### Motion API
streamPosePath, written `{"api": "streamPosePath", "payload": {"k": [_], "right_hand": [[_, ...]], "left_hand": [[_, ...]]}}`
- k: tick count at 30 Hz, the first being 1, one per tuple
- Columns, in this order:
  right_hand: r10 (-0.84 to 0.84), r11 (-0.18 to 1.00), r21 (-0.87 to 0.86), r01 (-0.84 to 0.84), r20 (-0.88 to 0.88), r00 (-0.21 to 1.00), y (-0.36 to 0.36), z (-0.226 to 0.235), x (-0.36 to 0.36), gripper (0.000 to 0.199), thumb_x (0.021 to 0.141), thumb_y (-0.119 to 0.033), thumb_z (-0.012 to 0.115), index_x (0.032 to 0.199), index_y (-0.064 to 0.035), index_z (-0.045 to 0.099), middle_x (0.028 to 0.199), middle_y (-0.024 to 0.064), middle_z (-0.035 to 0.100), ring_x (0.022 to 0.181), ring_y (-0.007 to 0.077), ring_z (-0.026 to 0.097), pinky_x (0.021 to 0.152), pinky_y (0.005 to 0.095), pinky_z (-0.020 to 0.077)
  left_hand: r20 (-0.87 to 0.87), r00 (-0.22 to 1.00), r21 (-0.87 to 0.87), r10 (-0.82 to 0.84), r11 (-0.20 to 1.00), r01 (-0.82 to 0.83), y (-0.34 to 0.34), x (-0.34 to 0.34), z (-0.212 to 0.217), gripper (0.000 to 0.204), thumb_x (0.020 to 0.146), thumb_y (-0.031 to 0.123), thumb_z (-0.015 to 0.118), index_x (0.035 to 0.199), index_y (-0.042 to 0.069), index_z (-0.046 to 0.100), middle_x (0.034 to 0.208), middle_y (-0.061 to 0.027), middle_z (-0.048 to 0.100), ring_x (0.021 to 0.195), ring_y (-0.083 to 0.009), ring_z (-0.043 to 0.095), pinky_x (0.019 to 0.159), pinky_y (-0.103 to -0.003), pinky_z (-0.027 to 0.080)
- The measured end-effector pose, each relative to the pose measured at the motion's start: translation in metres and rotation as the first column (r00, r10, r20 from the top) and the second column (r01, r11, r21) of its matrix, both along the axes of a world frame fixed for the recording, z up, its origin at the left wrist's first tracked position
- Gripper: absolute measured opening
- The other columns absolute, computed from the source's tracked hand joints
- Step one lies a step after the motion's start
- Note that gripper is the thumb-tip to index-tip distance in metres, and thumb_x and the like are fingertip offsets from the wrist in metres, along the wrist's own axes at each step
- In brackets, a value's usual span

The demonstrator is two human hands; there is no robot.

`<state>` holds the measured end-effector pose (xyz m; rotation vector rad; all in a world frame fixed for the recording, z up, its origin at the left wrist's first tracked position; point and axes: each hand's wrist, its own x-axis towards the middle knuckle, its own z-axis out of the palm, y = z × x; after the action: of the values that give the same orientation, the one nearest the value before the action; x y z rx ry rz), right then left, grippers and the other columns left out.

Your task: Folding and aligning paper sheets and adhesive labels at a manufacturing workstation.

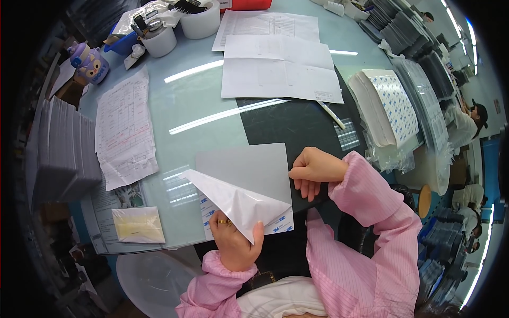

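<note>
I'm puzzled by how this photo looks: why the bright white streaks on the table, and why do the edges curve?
In the head view, overhead strip lights glare as white streaks on the glossy table; the fisheye lens bends straight edges toward the dark rim, as with the grey stack. The centre is sharp: the left hand peeling the white backing sheet, the right hand pressing the grey panel.

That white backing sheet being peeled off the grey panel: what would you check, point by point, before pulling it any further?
1. Left hand has a firm grip on the white backing sheet: ok, thumb and fingers pinch its lifted edge.
2. Right hand steadies the grey panel: ok, it presses on the right edge.
3. Backing tears or creases: cannot tell.
4. Panel lies flat on the glass table: ok.
5. Pen and papers clear of the panel: ok.
</note>
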<state>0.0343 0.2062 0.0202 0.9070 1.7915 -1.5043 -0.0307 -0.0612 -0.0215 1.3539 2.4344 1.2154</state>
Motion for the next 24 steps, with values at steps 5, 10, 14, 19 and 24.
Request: {"api": "streamPosePath", "payload": {"k": [5,10,14,19,24], "right_hand": [[-0.016,0.999,-0.046,0.015,-0.017,1.0,0.0033,-0.0006,0.0031,0.028,0.09,-0.013,0.053,0.073,0.0048,0.066,0.067,0.0157,0.07,0.056,0.0211,0.071,0.049,0.0268,0.0561],[-0.019,0.999,-0.029,0.019,-0.009,1.0,0.0008,0.0012,0.0011,0.028,0.091,-0.014,0.054,0.075,0.0057,0.066,0.067,0.0159,0.07,0.056,0.0221,0.071,0.049,0.0266,0.0561],[-0.004,1.0,-0.025,0.003,-0.011,1.0,0.0026,-0.0004,0.0027,0.027,0.09,-0.013,0.053,0.074,0.0049,0.066,0.067,0.0153,0.07,0.056,0.0213,0.071,0.05,0.0266,0.0562],[-0.021,0.999,-0.037,0.021,-0.012,1.0,0.001,0.0016,0.0015,0.028,0.09,-0.013,0.053,0.074,0.0052,0.066,0.066,0.0155,0.07,0.055,0.0212,0.071,0.049,0.0265,0.0562],[-0.005,1.0,-0.007,0.005,0.002,1.0,0.0009,-0.0001,0.0014,0.028,0.09,-0.013,0.053,0.073,0.0055,0.066,0.066,0.0158,0.07,0.055,0.0214,0.071,0.049,0.0267,0.0565]], "left_hand": [[0.014,1.0,-0.006,-0.009,1.0,0.009,-0.0003,-0.0008,-0.0013,0.038,0.084,0.025,0.064,0.111,-0.001,0.067,0.112,-0.0164,0.065,0.113,-0.0382,0.053,0.097,-0.052,0.033],[0.007,1.0,0.016,0.026,1.0,-0.026,0.0007,0.0007,0.0032,0.037,0.084,0.025,0.064,0.111,-0.001,0.067,0.111,-0.016,0.065,0.112,-0.0381,0.053,0.097,-0.052,0.033],[0.015,1.0,0.001,-0.001,1.0,0.001,0.0001,-0.0005,0.0009,0.038,0.084,0.026,0.064,0.111,-0.001,0.067,0.111,-0.0159,0.065,0.112,-0.0378,0.053,0.097,-0.052,0.033],[0.015,1.0,0.01,0.019,1.0,-0.019,0.0004,0.0006,0.0018,0.037,0.084,0.026,0.064,0.111,0.0,0.067,0.11,-0.0159,0.066,0.111,-0.0375,0.054,0.097,-0.052,0.034],[0.009,1.0,0.012,0.007,1.0,-0.007,0.0004,-0.0003,0.0023,0.038,0.084,0.026,0.064,0.111,0.0,0.067,0.11,-0.0159,0.066,0.111,-0.0374,0.053,0.096,-0.052,0.034]]}}
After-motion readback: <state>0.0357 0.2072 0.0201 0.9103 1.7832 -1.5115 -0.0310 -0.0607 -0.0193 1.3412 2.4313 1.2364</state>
